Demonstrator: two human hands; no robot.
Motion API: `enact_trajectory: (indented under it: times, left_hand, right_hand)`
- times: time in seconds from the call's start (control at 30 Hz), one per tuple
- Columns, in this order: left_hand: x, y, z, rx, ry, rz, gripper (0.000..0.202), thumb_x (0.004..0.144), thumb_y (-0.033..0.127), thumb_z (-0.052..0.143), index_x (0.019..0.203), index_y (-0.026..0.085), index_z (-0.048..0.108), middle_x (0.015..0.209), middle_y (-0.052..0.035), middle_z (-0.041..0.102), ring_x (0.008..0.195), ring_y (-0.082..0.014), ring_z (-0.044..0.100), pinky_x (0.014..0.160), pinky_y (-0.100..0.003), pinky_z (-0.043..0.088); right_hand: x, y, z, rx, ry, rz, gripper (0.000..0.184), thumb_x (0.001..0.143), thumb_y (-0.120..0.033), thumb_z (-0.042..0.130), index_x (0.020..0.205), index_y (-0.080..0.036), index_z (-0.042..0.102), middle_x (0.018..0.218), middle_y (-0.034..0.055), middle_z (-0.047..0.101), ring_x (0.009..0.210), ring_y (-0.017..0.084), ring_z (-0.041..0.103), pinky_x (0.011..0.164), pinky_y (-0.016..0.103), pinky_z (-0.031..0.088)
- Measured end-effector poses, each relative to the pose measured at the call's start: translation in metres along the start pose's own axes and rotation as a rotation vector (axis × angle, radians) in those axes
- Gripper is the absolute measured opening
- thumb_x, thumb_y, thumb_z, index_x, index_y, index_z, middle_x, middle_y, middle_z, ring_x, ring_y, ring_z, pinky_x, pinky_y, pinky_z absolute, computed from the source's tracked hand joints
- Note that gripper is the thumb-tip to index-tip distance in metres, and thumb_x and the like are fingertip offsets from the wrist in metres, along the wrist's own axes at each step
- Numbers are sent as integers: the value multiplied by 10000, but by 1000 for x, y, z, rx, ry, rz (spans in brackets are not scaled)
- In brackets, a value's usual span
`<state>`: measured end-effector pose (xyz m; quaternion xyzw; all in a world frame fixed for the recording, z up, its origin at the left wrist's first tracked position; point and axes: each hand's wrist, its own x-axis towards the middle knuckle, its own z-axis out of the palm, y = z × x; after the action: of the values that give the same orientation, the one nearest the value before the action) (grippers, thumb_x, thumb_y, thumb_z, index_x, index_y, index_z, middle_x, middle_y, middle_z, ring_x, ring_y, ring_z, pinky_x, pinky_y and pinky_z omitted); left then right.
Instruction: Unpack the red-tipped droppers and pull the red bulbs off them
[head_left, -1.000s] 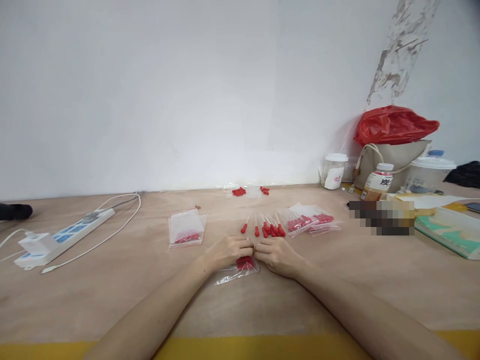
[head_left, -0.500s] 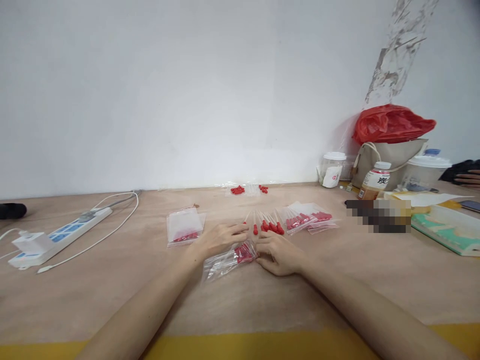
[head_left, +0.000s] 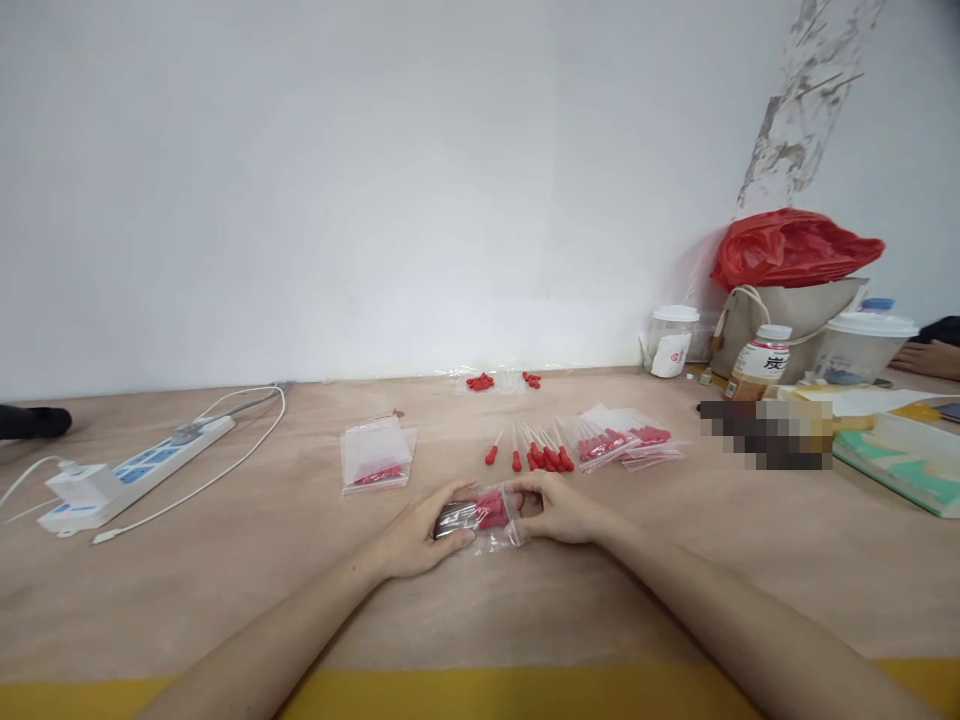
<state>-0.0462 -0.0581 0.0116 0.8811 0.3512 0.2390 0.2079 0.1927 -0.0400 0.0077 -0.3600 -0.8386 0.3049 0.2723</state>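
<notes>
A clear plastic bag (head_left: 493, 512) holding droppers with red rubber bulbs lies between my hands on the table. My left hand (head_left: 420, 528) curls round its left end, thumb on the near side and fingers beyond. My right hand (head_left: 559, 508) pinches the right edge of the bag near the bulbs. Just past my hands, several loose droppers (head_left: 547, 455) lie fanned out with their thin stems pointing away. To their right are filled plastic bags (head_left: 611, 440) of droppers. On the left sits a stack of flat zip bags (head_left: 376, 455) with red bulbs showing through.
A power strip (head_left: 150, 465) with a white cable is at the left. Red pieces (head_left: 480, 382) in clear plastic lie by the wall. At the right stand a lidded cup (head_left: 673, 342), a drink bottle (head_left: 761, 362) and a green-and-white tray (head_left: 900, 462). Another person's hand (head_left: 930, 358) shows at far right.
My left hand has come back from over the droppers and closed round the bag's left end. The bag has turned level and shifted right; my right hand now grips its right edge.
</notes>
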Motion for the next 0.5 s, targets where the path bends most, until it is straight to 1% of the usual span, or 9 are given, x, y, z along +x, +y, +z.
enact_trajectory:
  times: [0.17, 0.27, 0.33, 0.4, 0.5]
  left_hand:
    - [7, 1, 3, -40, -2, -10, 528, 786, 272, 532, 1263, 215, 313, 1178, -80, 535, 1069, -185, 500, 904, -371, 410]
    - [8, 2, 2, -53, -12, 6, 504, 797, 270, 520, 1258, 207, 328, 1176, -80, 535, 1067, -178, 502, 907, -365, 411]
    - [9, 2, 1, -50, -13, 30, 458, 806, 286, 508, 1236, 201, 374, 1187, -84, 527, 1075, -182, 497, 916, -368, 404]
    - [9, 2, 2, -44, -16, 40, 427, 810, 303, 501, 1214, 198, 412, 1198, -84, 520, 1080, -185, 495, 920, -365, 403]
    - [10, 1, 2, -50, -19, 42, 443, 803, 315, 510, 1219, 201, 411, 1197, -76, 521, 1068, -177, 505, 911, -344, 413]
  right_hand:
    - [4, -1, 9, -72, 60, 24, 325, 603, -414, 680, 818, -173, 643, 618, -37, 512, 567, 89, 439, 516, 184, 316]
    - [5, 1, 13, -114, 158, 22, 354, 562, -412, 704, 800, -164, 621, 682, -15, 530, 617, 108, 458, 545, 198, 335]
    - [3, 2, 15, -132, 208, 7, 373, 540, -397, 717, 806, -164, 595, 735, -4, 538, 660, 120, 468, 573, 208, 349]
    - [1, 3, 15, -130, 223, -5, 390, 532, -395, 720, 815, -168, 577, 759, -2, 537, 688, 127, 473, 595, 215, 361]
    - [0, 3, 15, -105, 202, -14, 402, 554, -396, 710, 866, -178, 581, 781, 0, 550, 708, 133, 481, 621, 226, 374]
